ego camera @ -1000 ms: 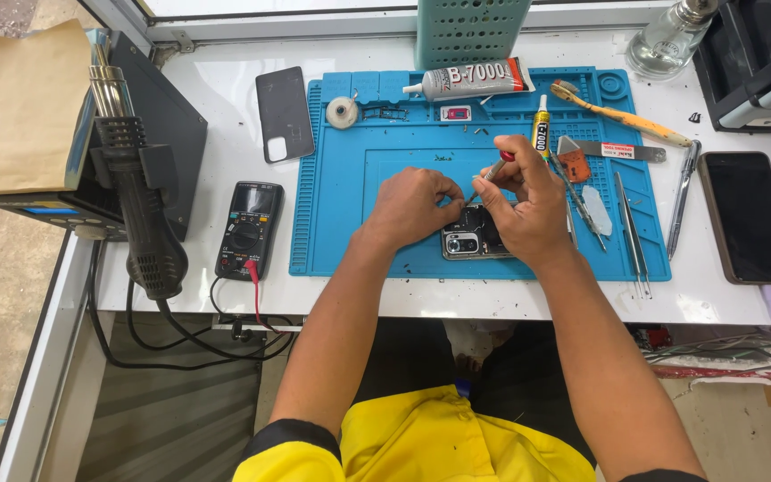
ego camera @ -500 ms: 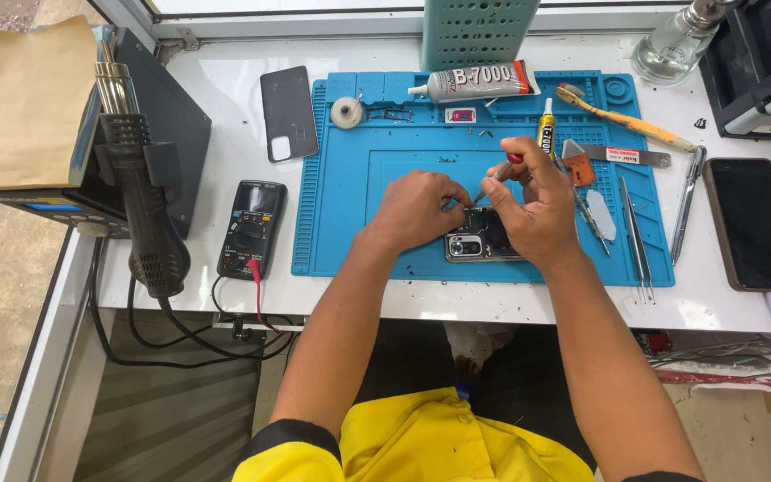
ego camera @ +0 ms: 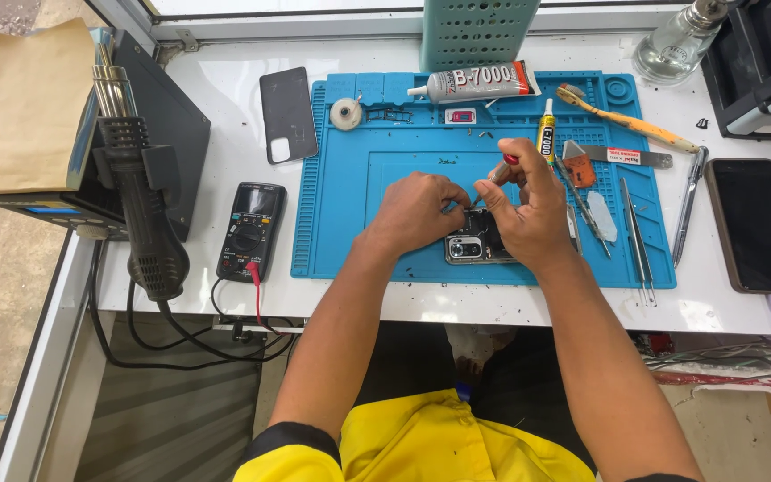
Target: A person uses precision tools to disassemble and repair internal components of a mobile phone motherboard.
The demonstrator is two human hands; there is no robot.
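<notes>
**Two hands at an opened phone on a blue mat**

Nearest the viewer, both forearms reach up from a yellow shirt (ego camera: pixel 421 442) to the middle of the blue work mat (ego camera: pixel 350 250). Under the fingers lies the phone (ego camera: pixel 468 249), back up, its camera end showing just below the knuckles; the rest is hidden by the hands.

The left hand (ego camera: pixel 417 212) rests on the phone's left part, its fingers curled down and drawn together at the tips against the phone; whether they pinch anything cannot be told. The right hand (ego camera: pixel 528 210) sits on the phone's right part, thumb and forefinger pinched on a slim screwdriver (ego camera: pixel 495 176) with a red collar. The tool slants down to the left, its tip meeting the phone between the two sets of fingertips.

Just right of the right hand's fingers lie tweezers (ego camera: pixel 637 236) and a pale pick (ego camera: pixel 601 217). Left of the left hand, off the mat, sits a black multimeter (ego camera: pixel 250 230), and further left a hot-air gun (ego camera: pixel 140 214).

Beyond the fingertips stands a small yellow glue bottle (ego camera: pixel 546 129); further still lie a grey glue tube (ego camera: pixel 484 83), a toothbrush (ego camera: pixel 622 118) and a roll of tape (ego camera: pixel 345 113). A dark phone cover (ego camera: pixel 288 114) lies up to the left, a second phone (ego camera: pixel 756 225) far right.
</notes>
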